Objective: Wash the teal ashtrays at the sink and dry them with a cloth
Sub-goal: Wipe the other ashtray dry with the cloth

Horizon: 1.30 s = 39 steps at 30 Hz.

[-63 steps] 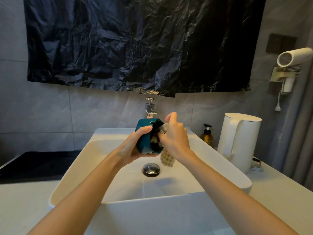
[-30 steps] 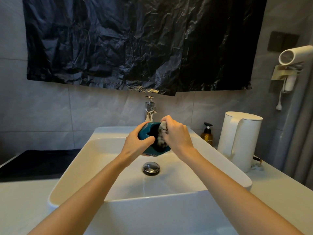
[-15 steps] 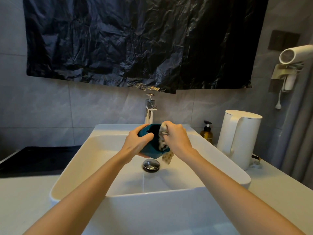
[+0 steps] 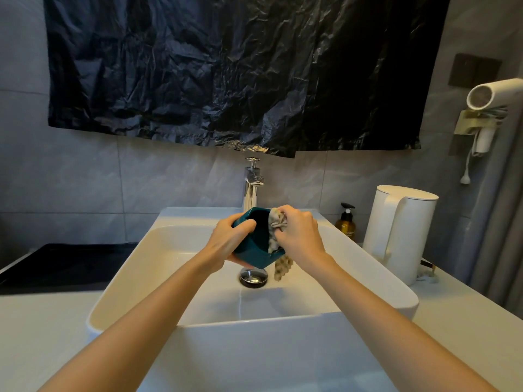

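A teal ashtray (image 4: 259,254) with angular sides is held over the white sink basin (image 4: 175,250), above the drain (image 4: 254,276). My left hand (image 4: 226,241) grips its left rim, thumb over the edge. My right hand (image 4: 301,236) holds a bunched beige checked cloth (image 4: 276,224) pressed into the ashtray's hollow. A corner of the cloth hangs below the ashtray on the right. The chrome tap (image 4: 252,183) stands just behind, with no water visible from it.
A white kettle (image 4: 397,233) and an amber pump bottle (image 4: 345,222) stand on the counter right of the basin. A dark mat (image 4: 65,264) lies on the left counter. Black plastic sheeting (image 4: 240,69) covers the wall above; a white hairdryer (image 4: 493,96) hangs at right.
The ashtray has tilted and turned in my left hand while my right hand worked the cloth around inside it. Both hands stayed over the drain.
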{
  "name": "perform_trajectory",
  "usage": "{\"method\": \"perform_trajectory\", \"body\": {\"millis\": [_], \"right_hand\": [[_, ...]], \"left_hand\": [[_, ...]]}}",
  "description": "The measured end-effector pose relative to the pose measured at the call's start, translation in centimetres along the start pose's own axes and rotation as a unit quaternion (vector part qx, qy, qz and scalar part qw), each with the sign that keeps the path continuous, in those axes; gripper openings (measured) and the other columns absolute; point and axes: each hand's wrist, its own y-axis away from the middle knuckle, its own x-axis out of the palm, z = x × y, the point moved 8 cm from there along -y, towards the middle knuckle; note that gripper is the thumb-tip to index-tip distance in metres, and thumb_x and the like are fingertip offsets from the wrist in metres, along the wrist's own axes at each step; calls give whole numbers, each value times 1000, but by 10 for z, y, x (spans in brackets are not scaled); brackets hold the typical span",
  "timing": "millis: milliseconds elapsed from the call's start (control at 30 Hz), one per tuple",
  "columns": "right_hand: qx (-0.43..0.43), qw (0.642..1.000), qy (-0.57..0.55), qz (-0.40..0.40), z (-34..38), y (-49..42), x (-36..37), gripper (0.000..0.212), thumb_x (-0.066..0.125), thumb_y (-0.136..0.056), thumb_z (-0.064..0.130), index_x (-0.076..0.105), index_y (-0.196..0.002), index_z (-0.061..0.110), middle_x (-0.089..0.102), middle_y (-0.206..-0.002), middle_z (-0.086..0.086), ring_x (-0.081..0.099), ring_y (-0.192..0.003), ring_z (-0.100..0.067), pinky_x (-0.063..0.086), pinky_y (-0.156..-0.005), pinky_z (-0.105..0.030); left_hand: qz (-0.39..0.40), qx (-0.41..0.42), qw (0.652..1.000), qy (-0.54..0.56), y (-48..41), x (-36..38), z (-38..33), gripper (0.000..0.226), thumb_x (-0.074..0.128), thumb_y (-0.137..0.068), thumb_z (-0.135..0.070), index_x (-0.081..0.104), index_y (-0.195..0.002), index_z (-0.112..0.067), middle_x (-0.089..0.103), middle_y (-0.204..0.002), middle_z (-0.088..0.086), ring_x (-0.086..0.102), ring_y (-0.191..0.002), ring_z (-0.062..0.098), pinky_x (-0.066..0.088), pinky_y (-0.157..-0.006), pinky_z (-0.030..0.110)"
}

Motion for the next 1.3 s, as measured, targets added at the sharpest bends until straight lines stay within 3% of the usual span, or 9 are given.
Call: {"method": "perform_trajectory", "body": {"millis": [100,300,500,600,700,867,1033,1133,1300], "right_hand": [[-56,994,89,20,11,-6,-2,19,61,-89,13,56,-107,15,66,-102,-8,62,-93,-28,55,-77,-41],[-260,941,193,101,48,3,6,21,53,-92,17,57,-110,9,66,-105,-11,63,-90,-33,52,-76,-41],[-100,984,141,27,16,-7,-9,16,59,-88,22,60,-100,11,68,-96,-11,62,-89,-31,51,-73,-39],[41,998,46,-23,-13,-11,-23,13,59,-86,20,66,-91,10,65,-85,-9,59,-80,-26,44,-58,-30],[110,993,-28,-22,-26,-11,-24,14,60,-84,17,67,-76,8,63,-73,-8,58,-71,-23,36,-48,-24],[80,995,-50,-21,-17,-8,-14,11,63,-86,13,70,-78,13,67,-77,-5,63,-77,-21,54,-63,-35],[-78,996,44,-8,15,-15,-16,33,63,-90,11,62,-123,18,69,-112,-10,64,-102,-30,55,-86,-42],[-187,980,70,22,29,-6,-16,37,63,-91,15,59,-128,13,68,-118,-9,65,-106,-28,54,-90,-38],[-25,999,-11,-19,-1,-3,-13,26,63,-90,18,66,-116,20,70,-105,-3,62,-98,-22,55,-83,-36]], "left_hand": [[22,6,999,-22,2,4,-1,24,49,-94,-22,51,-118,-20,58,-105,9,58,-92,23,60,-63,38],[69,0,994,-83,5,13,2,17,51,-92,-25,58,-108,-22,61,-100,7,61,-88,19,58,-71,33],[41,19,997,-55,5,10,-7,59,64,-84,-43,39,-137,-33,48,-122,-2,54,-107,21,59,-62,28],[71,37,996,45,7,14,-12,75,73,-79,-33,29,-139,-41,46,-125,-2,59,-107,24,59,-65,31],[58,95,990,92,9,18,-19,69,71,-82,-22,32,-135,-42,49,-121,-3,60,-105,21,58,-74,29],[-15,137,989,59,6,5,-19,55,62,-85,-11,47,-130,-39,50,-121,-2,54,-108,18,58,-80,31],[26,133,991,23,7,9,-19,47,59,-87,-11,49,-124,-38,53,-112,-7,55,-101,15,56,-72,21],[45,129,991,2,7,11,-19,43,58,-89,-11,50,-120,-40,54,-108,-10,55,-97,13,53,-62,14],[30,84,995,54,3,9,-11,26,54,-93,-19,56,-115,-34,58,-106,-2,58,-92,15,56,-59,23]]}}
